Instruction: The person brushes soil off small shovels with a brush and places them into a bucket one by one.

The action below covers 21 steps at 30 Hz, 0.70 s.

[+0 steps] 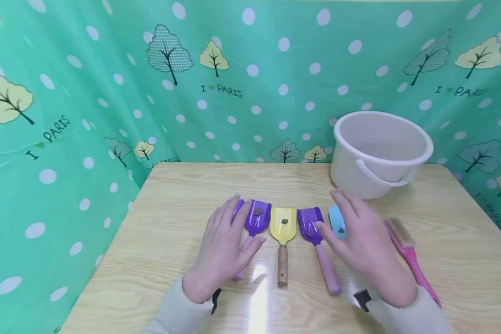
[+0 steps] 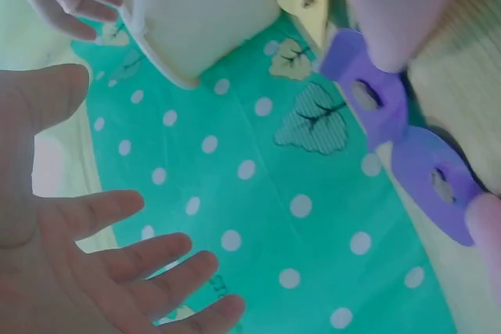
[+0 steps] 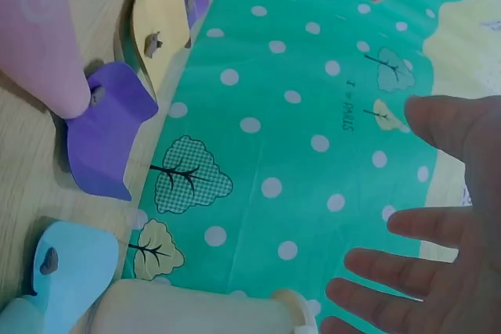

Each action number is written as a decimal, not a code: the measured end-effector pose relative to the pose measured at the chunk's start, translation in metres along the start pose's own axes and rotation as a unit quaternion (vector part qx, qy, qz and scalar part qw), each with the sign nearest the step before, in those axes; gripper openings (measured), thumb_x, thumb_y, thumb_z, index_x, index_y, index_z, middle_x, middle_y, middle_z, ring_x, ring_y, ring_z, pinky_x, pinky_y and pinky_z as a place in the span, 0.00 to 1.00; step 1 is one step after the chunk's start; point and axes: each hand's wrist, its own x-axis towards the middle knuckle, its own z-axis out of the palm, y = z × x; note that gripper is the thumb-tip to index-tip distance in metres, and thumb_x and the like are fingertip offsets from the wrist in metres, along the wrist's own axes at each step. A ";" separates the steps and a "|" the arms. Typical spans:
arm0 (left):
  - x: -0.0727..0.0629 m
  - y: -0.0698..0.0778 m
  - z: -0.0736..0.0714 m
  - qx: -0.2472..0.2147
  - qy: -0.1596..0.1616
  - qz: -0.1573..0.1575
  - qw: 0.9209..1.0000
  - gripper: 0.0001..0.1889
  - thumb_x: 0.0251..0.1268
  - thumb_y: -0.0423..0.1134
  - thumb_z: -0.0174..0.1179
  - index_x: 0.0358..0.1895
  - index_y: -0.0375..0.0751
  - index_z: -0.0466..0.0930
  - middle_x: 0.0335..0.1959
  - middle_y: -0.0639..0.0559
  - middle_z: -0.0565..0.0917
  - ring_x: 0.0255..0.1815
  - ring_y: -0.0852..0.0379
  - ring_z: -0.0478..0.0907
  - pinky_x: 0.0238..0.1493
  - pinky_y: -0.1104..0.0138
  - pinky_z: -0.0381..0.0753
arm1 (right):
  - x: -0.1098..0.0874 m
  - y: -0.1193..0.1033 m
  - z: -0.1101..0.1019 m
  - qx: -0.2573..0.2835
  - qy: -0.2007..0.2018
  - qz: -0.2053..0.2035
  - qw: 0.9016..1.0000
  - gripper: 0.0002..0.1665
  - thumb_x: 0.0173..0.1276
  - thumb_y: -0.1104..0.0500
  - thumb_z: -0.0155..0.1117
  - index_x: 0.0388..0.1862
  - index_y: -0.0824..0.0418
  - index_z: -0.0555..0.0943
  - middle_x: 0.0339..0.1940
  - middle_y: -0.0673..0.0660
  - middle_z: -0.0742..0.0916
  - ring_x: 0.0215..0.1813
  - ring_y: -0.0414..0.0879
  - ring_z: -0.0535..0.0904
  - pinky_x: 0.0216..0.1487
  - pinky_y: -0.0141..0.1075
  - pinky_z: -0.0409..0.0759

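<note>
Several small shovels lie in a row on the table, each with a small dark lump on its blade. My left hand [image 1: 221, 248] hovers with spread fingers over the leftmost purple shovel [image 2: 419, 152], mostly hidden in the head view, and a second purple shovel [image 1: 256, 226]. Between the hands lie a yellow shovel [image 1: 282, 233] with a wooden handle and another purple shovel [image 1: 311, 215] with a pink-mauve handle. My right hand [image 1: 365, 246], fingers spread, is above a light blue shovel [image 1: 335, 216], covering its handle. Neither hand holds anything.
A white bucket [image 1: 342, 171] with its handle down stands at the table's back right. A pink-handled brush [image 1: 417, 269] lies to the right of my right hand. Green dotted cloth [image 1: 234, 125] hangs behind the wooden table [image 1: 171, 222] and along its sides.
</note>
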 end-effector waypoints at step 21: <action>0.071 0.036 -0.004 0.028 -0.053 0.108 0.992 0.34 0.62 0.56 0.58 0.65 0.37 0.66 0.63 0.36 0.70 0.59 0.41 0.73 0.55 0.53 0.75 | 0.010 0.041 -0.035 -0.026 0.032 0.024 0.999 0.34 0.55 0.53 0.69 0.60 0.63 0.73 0.52 0.65 0.81 0.51 0.62 0.76 0.34 0.57 0.75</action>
